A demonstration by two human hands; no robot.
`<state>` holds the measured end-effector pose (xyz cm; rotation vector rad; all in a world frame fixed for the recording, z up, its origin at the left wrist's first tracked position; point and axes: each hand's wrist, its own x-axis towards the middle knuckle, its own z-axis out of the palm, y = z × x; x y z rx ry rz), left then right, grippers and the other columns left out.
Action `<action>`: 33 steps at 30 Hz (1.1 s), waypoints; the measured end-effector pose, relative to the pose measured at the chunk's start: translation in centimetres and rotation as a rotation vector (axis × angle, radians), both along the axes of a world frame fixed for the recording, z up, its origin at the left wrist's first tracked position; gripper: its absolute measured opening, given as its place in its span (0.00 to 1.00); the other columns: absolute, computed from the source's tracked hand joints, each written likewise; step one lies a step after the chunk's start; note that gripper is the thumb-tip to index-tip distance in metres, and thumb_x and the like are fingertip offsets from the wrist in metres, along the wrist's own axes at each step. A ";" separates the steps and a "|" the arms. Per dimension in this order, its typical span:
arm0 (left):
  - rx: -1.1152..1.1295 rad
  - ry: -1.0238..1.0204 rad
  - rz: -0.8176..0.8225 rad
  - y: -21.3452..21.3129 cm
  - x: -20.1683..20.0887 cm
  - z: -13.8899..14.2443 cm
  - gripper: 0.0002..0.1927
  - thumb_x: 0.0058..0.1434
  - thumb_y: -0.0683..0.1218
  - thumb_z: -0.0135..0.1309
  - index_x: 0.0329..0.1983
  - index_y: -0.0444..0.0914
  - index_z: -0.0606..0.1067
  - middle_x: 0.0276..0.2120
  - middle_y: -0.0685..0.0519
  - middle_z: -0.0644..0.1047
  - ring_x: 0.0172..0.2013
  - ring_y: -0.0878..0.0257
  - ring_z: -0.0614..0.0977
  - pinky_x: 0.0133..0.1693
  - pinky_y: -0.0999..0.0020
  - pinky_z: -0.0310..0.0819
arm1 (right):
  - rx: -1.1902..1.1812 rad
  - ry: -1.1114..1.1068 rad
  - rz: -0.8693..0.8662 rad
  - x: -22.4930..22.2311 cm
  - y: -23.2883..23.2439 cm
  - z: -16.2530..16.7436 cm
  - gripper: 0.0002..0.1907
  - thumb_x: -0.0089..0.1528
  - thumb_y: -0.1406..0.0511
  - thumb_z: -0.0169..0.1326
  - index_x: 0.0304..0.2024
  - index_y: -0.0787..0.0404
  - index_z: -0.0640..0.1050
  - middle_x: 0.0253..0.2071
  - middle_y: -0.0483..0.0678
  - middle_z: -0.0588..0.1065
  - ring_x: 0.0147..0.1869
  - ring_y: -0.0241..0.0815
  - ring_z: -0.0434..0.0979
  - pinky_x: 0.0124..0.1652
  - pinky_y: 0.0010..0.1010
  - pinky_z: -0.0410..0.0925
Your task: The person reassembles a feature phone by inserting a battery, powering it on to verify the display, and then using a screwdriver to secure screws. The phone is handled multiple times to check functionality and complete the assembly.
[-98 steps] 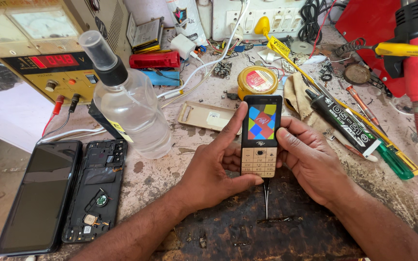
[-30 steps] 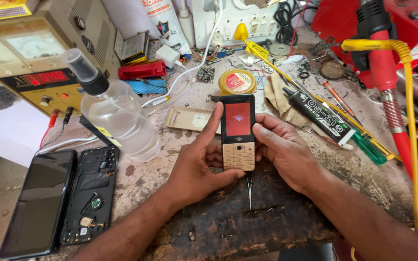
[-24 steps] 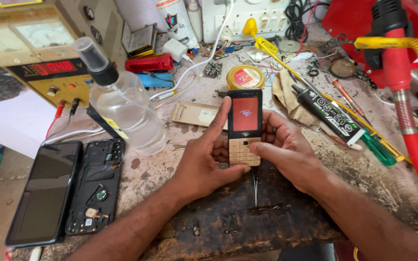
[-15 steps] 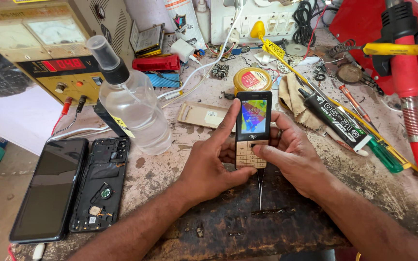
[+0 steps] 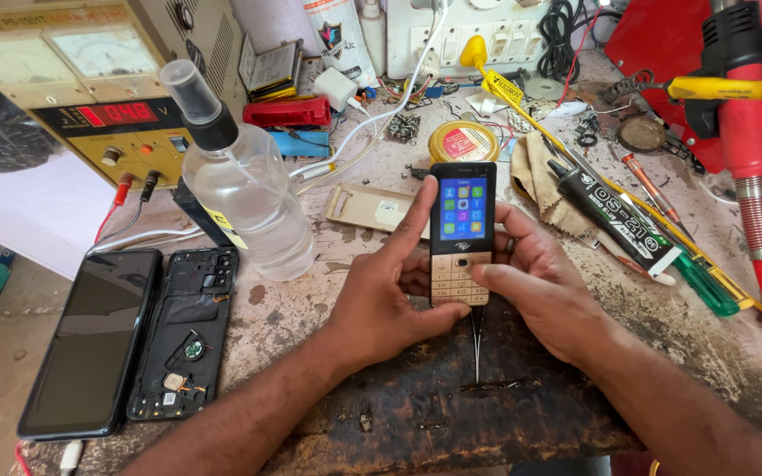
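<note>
A gold keypad phone with a black screen surround stands upright over the bench, its screen lit with a grid of icons. My left hand holds its left edge, index finger along the side. My right hand grips the right edge, thumb on the keypad. Thin tweezers point down from under the phone toward the bench.
A clear spray bottle stands left of the hands. A smartphone screen and an opened phone frame lie at the left. A gold back cover, round tin, glue tube, power supply and red hot-air handle surround them.
The phone's screen changed from a coloured splash image to a red screen and now shows a menu of icons. Both hands stay on the phone; the view shifted slightly.
</note>
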<state>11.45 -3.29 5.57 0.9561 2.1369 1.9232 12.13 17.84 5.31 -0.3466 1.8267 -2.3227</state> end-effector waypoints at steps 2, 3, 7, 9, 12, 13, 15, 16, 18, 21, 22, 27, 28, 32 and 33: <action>0.008 0.000 -0.004 -0.1 -0.1 0.0 0.64 0.54 0.35 0.66 0.81 0.49 0.35 0.46 0.52 0.84 0.45 0.68 0.86 0.50 0.70 0.84 | -0.085 -0.012 0.038 0.1 0.4 -0.1 0.32 0.60 0.78 0.45 0.69 0.66 0.66 0.54 0.50 0.75 0.57 0.37 0.76 0.58 0.33 0.69; 0.012 -0.001 -0.006 -0.2 -0.1 0.1 0.64 0.54 0.35 0.66 0.81 0.48 0.35 0.45 0.52 0.84 0.44 0.68 0.86 0.50 0.70 0.84 | -0.089 -0.014 0.036 0.0 0.4 -0.2 0.32 0.60 0.78 0.45 0.69 0.66 0.66 0.53 0.50 0.74 0.57 0.37 0.75 0.59 0.33 0.69; 0.025 -0.017 -0.014 -0.3 0.0 0.1 0.64 0.54 0.35 0.66 0.81 0.48 0.34 0.45 0.52 0.84 0.44 0.69 0.85 0.51 0.70 0.83 | -0.102 -0.027 0.024 0.0 0.7 -0.4 0.32 0.61 0.78 0.44 0.70 0.65 0.66 0.53 0.49 0.73 0.57 0.37 0.74 0.60 0.33 0.68; 0.035 -0.022 -0.019 -0.3 0.0 0.1 0.65 0.54 0.34 0.66 0.82 0.48 0.34 0.45 0.52 0.84 0.44 0.69 0.85 0.51 0.70 0.83 | -0.105 -0.029 0.028 0.0 0.8 -0.5 0.32 0.61 0.78 0.44 0.69 0.65 0.66 0.54 0.50 0.74 0.57 0.37 0.75 0.59 0.33 0.69; 0.057 -0.014 -0.038 -0.3 0.1 0.0 0.64 0.54 0.34 0.66 0.82 0.47 0.34 0.46 0.52 0.84 0.45 0.69 0.85 0.51 0.70 0.82 | -0.101 -0.016 0.036 0.0 0.7 -0.5 0.31 0.61 0.78 0.44 0.69 0.66 0.66 0.55 0.51 0.74 0.57 0.37 0.75 0.59 0.33 0.69; 0.060 -0.020 -0.045 -0.3 0.1 0.0 0.65 0.54 0.34 0.66 0.82 0.47 0.34 0.46 0.52 0.84 0.44 0.69 0.84 0.51 0.70 0.82 | -0.096 -0.004 0.038 0.0 0.6 -0.4 0.31 0.61 0.79 0.44 0.69 0.67 0.66 0.55 0.51 0.74 0.57 0.37 0.75 0.59 0.33 0.69; 0.066 -0.028 -0.058 -0.4 0.0 0.0 0.65 0.55 0.34 0.65 0.82 0.47 0.34 0.46 0.52 0.84 0.44 0.69 0.84 0.51 0.70 0.82 | -0.080 0.011 0.040 0.1 0.5 -0.1 0.31 0.61 0.79 0.45 0.69 0.68 0.66 0.56 0.51 0.74 0.58 0.37 0.75 0.59 0.33 0.69; 0.059 -0.026 -0.056 -0.4 0.0 0.0 0.65 0.54 0.34 0.65 0.82 0.47 0.33 0.45 0.52 0.84 0.44 0.69 0.84 0.51 0.70 0.82 | -0.069 0.011 0.039 0.2 0.4 0.0 0.32 0.62 0.78 0.45 0.70 0.68 0.66 0.56 0.51 0.74 0.58 0.37 0.75 0.59 0.33 0.69; 0.045 -0.023 -0.054 -0.5 0.0 0.0 0.65 0.54 0.34 0.66 0.82 0.47 0.33 0.45 0.52 0.84 0.44 0.69 0.85 0.50 0.70 0.82 | 0.005 0.026 0.062 0.4 0.3 0.5 0.36 0.60 0.78 0.47 0.72 0.66 0.62 0.58 0.51 0.74 0.59 0.38 0.75 0.60 0.34 0.69; 0.058 -0.007 -0.057 -0.7 -0.1 0.1 0.64 0.55 0.34 0.66 0.82 0.47 0.33 0.49 0.52 0.83 0.47 0.68 0.85 0.52 0.69 0.82 | 0.112 0.048 0.136 0.7 0.2 1.1 0.46 0.55 0.78 0.51 0.76 0.61 0.54 0.62 0.51 0.72 0.64 0.41 0.74 0.62 0.36 0.68; 0.029 0.001 -0.045 -0.8 -0.1 0.2 0.65 0.54 0.35 0.66 0.82 0.47 0.34 0.48 0.51 0.83 0.47 0.68 0.85 0.52 0.69 0.82 | 0.094 0.042 0.160 0.8 0.0 1.2 0.49 0.54 0.79 0.51 0.77 0.59 0.50 0.64 0.51 0.70 0.66 0.41 0.72 0.64 0.36 0.67; -0.047 0.032 -0.030 -0.9 -0.2 0.2 0.66 0.54 0.37 0.69 0.81 0.47 0.34 0.50 0.49 0.84 0.48 0.65 0.86 0.53 0.68 0.82 | 0.091 0.020 0.198 0.8 -0.2 1.3 0.54 0.53 0.80 0.52 0.78 0.57 0.45 0.67 0.54 0.67 0.69 0.44 0.71 0.66 0.39 0.65; -0.057 0.036 -0.031 -1.0 -0.2 0.2 0.66 0.54 0.38 0.69 0.81 0.48 0.33 0.51 0.49 0.84 0.49 0.65 0.86 0.54 0.68 0.82 | 0.090 0.021 0.199 0.8 -0.2 1.3 0.54 0.54 0.80 0.52 0.78 0.56 0.45 0.67 0.54 0.67 0.69 0.44 0.70 0.66 0.38 0.65; -0.072 0.046 -0.033 -1.0 -0.3 0.1 0.66 0.54 0.38 0.69 0.81 0.49 0.33 0.53 0.49 0.83 0.50 0.63 0.86 0.56 0.67 0.82 | 0.094 -0.009 0.186 0.6 -0.1 1.0 0.54 0.53 0.80 0.52 0.78 0.56 0.45 0.67 0.52 0.68 0.69 0.43 0.71 0.66 0.38 0.66; -0.070 0.044 -0.034 -1.0 -0.3 0.1 0.66 0.53 0.39 0.69 0.81 0.49 0.33 0.53 0.48 0.83 0.50 0.63 0.86 0.56 0.67 0.82 | 0.100 -0.011 0.172 0.6 -0.1 0.9 0.54 0.53 0.80 0.52 0.78 0.57 0.46 0.67 0.52 0.68 0.68 0.43 0.71 0.66 0.37 0.66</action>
